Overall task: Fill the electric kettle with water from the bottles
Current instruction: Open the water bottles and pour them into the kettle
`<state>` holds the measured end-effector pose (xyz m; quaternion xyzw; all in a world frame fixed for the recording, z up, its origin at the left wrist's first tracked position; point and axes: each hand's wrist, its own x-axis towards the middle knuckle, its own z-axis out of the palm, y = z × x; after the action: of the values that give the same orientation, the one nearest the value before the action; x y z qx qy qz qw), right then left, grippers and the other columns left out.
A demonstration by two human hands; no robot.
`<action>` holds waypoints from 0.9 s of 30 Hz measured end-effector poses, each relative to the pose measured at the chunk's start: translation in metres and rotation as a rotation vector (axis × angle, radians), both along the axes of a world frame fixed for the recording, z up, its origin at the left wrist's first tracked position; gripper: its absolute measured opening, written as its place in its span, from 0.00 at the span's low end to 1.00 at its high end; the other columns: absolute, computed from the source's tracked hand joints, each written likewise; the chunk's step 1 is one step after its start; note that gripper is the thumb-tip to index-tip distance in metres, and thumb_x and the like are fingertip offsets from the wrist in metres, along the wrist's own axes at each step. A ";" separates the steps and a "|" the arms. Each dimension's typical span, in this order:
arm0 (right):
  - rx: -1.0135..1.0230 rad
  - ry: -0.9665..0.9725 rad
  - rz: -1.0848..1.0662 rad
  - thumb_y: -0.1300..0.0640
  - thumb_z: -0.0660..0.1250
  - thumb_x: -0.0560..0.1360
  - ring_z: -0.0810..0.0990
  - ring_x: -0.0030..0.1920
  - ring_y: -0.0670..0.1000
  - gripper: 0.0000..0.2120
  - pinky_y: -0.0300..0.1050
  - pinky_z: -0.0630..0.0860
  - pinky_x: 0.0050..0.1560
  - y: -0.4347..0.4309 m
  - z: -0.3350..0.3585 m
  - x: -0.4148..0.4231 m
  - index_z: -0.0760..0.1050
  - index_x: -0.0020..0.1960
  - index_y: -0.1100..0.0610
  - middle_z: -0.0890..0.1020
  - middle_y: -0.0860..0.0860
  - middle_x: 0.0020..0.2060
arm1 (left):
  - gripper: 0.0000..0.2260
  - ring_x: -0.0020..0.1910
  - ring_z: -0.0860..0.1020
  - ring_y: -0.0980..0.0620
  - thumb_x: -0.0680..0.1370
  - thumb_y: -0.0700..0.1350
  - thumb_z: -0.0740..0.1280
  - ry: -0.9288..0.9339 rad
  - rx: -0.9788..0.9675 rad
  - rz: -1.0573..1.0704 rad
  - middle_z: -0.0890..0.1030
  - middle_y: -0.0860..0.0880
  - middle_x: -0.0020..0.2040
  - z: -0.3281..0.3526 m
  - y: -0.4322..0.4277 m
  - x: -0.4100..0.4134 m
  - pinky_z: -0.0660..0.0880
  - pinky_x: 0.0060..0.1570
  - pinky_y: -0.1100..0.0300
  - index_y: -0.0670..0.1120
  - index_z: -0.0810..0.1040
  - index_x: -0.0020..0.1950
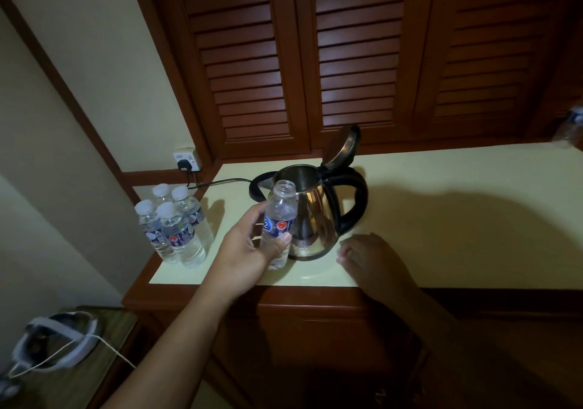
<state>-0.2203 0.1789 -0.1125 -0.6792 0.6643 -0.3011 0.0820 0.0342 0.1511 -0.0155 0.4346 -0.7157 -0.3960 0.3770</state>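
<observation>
Gripping uncapped clear plastic water bottle (279, 224) upright in left hand (249, 251), touching kettle's 9 o'clock side | right hand (367, 258) loosely curled, empty, on cream countertop (457, 219) | lidded-open steel electric kettle (310, 213) | judgement: tilt neck slowly over opening.

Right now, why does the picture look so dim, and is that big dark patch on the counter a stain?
Head view: the room light is low, so the shutters go dark; the patch on the counter looks like a cast shadow, not a stain. The wide lens bends the wall edges. The kettle shows soft glare, and a bottle at the far right edge is blurred.
</observation>
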 end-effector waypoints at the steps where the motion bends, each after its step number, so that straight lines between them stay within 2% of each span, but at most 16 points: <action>1: 0.008 0.013 0.006 0.48 0.66 0.74 0.77 0.45 0.46 0.05 0.52 0.74 0.58 0.000 0.000 0.000 0.77 0.44 0.49 0.81 0.42 0.43 | 0.24 0.60 0.80 0.67 0.80 0.42 0.74 -0.010 -0.008 0.004 0.84 0.62 0.61 0.002 -0.001 0.001 0.77 0.52 0.73 0.56 0.75 0.74; 4: 0.006 0.043 -0.010 0.44 0.64 0.75 0.78 0.55 0.49 0.15 0.49 0.73 0.65 0.002 -0.002 0.002 0.78 0.56 0.51 0.82 0.47 0.53 | 0.23 0.56 0.75 0.79 0.80 0.42 0.74 -0.069 -0.055 0.039 0.79 0.68 0.60 0.010 -0.004 0.003 0.71 0.47 0.81 0.59 0.74 0.72; 6: 0.003 0.075 -0.087 0.39 0.64 0.74 0.79 0.59 0.52 0.23 0.46 0.71 0.65 0.005 -0.003 0.001 0.78 0.61 0.54 0.82 0.49 0.58 | 0.24 0.54 0.73 0.80 0.81 0.42 0.72 -0.132 -0.099 0.061 0.77 0.68 0.60 0.017 -0.010 0.005 0.69 0.48 0.80 0.62 0.71 0.72; 7: 0.003 0.111 -0.128 0.35 0.64 0.74 0.79 0.57 0.52 0.25 0.46 0.72 0.63 0.007 -0.004 0.002 0.77 0.59 0.54 0.82 0.49 0.55 | 0.24 0.57 0.74 0.77 0.82 0.43 0.72 -0.167 -0.113 0.066 0.77 0.65 0.62 0.021 -0.014 0.005 0.70 0.53 0.75 0.62 0.71 0.74; 9: 0.017 0.212 -0.200 0.28 0.60 0.73 0.79 0.53 0.52 0.29 0.47 0.73 0.61 0.008 -0.004 0.004 0.75 0.54 0.54 0.81 0.49 0.51 | 0.27 0.63 0.75 0.63 0.82 0.47 0.71 -0.255 -0.151 0.095 0.76 0.57 0.67 0.028 -0.025 0.008 0.72 0.62 0.60 0.59 0.69 0.79; 11: 0.087 0.295 -0.236 0.24 0.55 0.73 0.77 0.62 0.56 0.39 0.55 0.69 0.69 0.006 -0.004 0.007 0.74 0.62 0.58 0.79 0.55 0.60 | 0.27 0.66 0.74 0.52 0.83 0.48 0.71 -0.375 -0.222 0.128 0.75 0.54 0.66 0.033 -0.036 0.010 0.73 0.64 0.51 0.57 0.67 0.81; 13: 0.183 0.339 -0.249 0.21 0.48 0.73 0.67 0.75 0.59 0.50 0.59 0.58 0.78 0.004 -0.006 0.008 0.65 0.75 0.61 0.70 0.59 0.75 | 0.29 0.68 0.73 0.47 0.83 0.49 0.71 -0.477 -0.288 0.157 0.74 0.52 0.65 0.040 -0.046 0.010 0.73 0.66 0.46 0.57 0.65 0.82; 14: 0.215 0.345 -0.245 0.21 0.46 0.73 0.61 0.78 0.60 0.52 0.60 0.53 0.79 0.003 -0.007 0.008 0.59 0.79 0.62 0.64 0.60 0.78 | 0.30 0.70 0.72 0.45 0.83 0.50 0.71 -0.535 -0.314 0.176 0.74 0.50 0.67 0.044 -0.051 0.010 0.73 0.68 0.43 0.57 0.64 0.83; 16: 0.224 0.356 -0.235 0.21 0.43 0.72 0.57 0.80 0.59 0.54 0.60 0.50 0.80 0.001 -0.007 0.009 0.55 0.81 0.62 0.59 0.60 0.80 | 0.32 0.73 0.69 0.43 0.82 0.53 0.70 -0.693 -0.385 0.220 0.74 0.48 0.72 0.053 -0.060 0.010 0.70 0.70 0.39 0.57 0.61 0.84; 19: 0.201 0.382 -0.240 0.21 0.43 0.73 0.58 0.80 0.60 0.54 0.61 0.51 0.80 0.000 -0.008 0.009 0.56 0.80 0.63 0.60 0.60 0.80 | 0.30 0.73 0.70 0.44 0.81 0.55 0.71 -0.889 -0.503 0.268 0.75 0.51 0.73 0.065 -0.066 0.005 0.66 0.69 0.36 0.59 0.62 0.80; 22: 0.213 0.410 -0.241 0.22 0.44 0.73 0.57 0.80 0.59 0.53 0.60 0.51 0.80 0.001 -0.008 0.009 0.55 0.81 0.63 0.60 0.60 0.80 | 0.27 0.70 0.71 0.45 0.81 0.52 0.71 -0.989 -0.644 0.275 0.76 0.53 0.72 0.073 -0.069 0.003 0.67 0.65 0.37 0.59 0.64 0.77; 27: 0.214 0.394 -0.241 0.22 0.42 0.74 0.54 0.81 0.58 0.52 0.59 0.49 0.80 0.000 -0.007 0.009 0.52 0.82 0.62 0.57 0.59 0.81 | 0.34 0.74 0.68 0.43 0.76 0.43 0.72 -1.164 -0.852 0.260 0.73 0.50 0.76 0.083 -0.076 0.001 0.65 0.68 0.32 0.58 0.64 0.80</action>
<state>-0.2115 0.1786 -0.1198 -0.6280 0.7718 -0.0984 -0.0142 0.0355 0.0755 0.0679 0.4718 -0.8346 0.2596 0.1161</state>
